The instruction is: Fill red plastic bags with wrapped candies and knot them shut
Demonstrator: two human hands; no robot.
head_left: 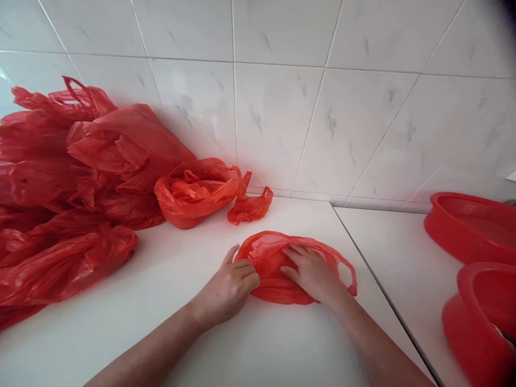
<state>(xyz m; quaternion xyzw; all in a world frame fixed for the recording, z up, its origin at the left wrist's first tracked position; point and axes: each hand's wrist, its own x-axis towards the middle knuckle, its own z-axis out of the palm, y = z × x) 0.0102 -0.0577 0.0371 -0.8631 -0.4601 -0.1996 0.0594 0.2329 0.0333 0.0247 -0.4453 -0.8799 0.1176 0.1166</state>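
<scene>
A red plastic bag (274, 293) lies spread on the white tabletop in front of me, its mouth opened toward me and one loop handle out to the right. My left hand (228, 287) is at the bag's left edge, most of its fingers curled over the plastic and one finger raised. Inside the mouth, my right hand (310, 269) rests on the film with its fingers apart, gripping nothing. Behind the bag, a small crumpled red bag (250, 208) lies near the wall.
A fuller red bag (189, 207) sits behind to the left, beside a large heap of red plastic bags (116, 140). Two red plastic baskets (451, 228) stand at the right, past a seam in the white tabletop (193, 355). A tiled wall (278, 118) closes off the back.
</scene>
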